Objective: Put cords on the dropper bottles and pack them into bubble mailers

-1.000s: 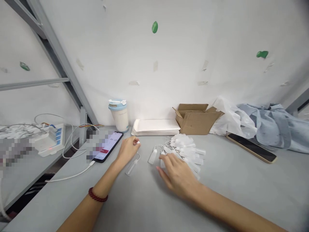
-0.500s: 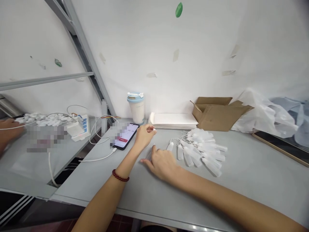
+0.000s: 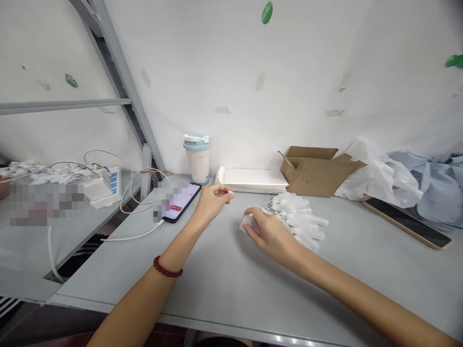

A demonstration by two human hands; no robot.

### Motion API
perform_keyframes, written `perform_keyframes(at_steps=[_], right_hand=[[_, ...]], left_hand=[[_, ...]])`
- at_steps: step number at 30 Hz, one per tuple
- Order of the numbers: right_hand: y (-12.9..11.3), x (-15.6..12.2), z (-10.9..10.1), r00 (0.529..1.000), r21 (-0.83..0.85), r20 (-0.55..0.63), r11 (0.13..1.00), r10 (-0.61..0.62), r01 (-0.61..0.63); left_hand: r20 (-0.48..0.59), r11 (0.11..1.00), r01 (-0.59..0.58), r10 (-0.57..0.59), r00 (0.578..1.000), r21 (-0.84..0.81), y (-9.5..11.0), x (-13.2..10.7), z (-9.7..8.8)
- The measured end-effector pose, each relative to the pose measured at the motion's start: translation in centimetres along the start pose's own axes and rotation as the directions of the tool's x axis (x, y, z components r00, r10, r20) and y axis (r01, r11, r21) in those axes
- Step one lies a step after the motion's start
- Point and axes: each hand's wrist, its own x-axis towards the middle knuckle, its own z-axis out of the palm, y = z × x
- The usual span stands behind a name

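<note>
My left hand (image 3: 211,202) is closed in a pinch, with a small white piece (image 3: 230,192) just showing at the fingertips. It hovers above the grey table in front of the stack of white envelope-like sheets (image 3: 253,178). To its right, my right hand (image 3: 269,233) has its thumb and fingers around a translucent white tube (image 3: 246,222) at the near left of the pile. The pile of translucent white tubes (image 3: 300,217), with thin white cords at their ends, lies behind that hand and is partly hidden by it.
A lit phone (image 3: 183,202) with a white cable lies at left, near a blue-lidded cup (image 3: 197,161). An open cardboard box (image 3: 321,176), plastic bags (image 3: 383,168) and a second phone (image 3: 407,224) are at right. A neighbouring table holds a white device (image 3: 104,190) and white parts.
My right hand has moved right, from beside the left hand to the pile, and its fingers have come around a tube. My left hand keeps its pinch. The view has shifted slightly right.
</note>
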Motion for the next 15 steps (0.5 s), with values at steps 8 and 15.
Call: perform_keyframes(at_steps=[8,15], right_hand=[[6.5,-2.8,-0.5,0.914,0.134,-0.405,0.986,-0.033,0.095],[6.5,-4.6,0.4,0.871,0.046,-0.455,0.972,-0.187,0.232]], left_hand=[[0.298,0.986,0.152,-0.126,0.946,-0.066,1.5,-2.9,2.6],[0.439,0.977,0.197,-0.143,0.887,-0.079,1.3,-4.5,4.5]])
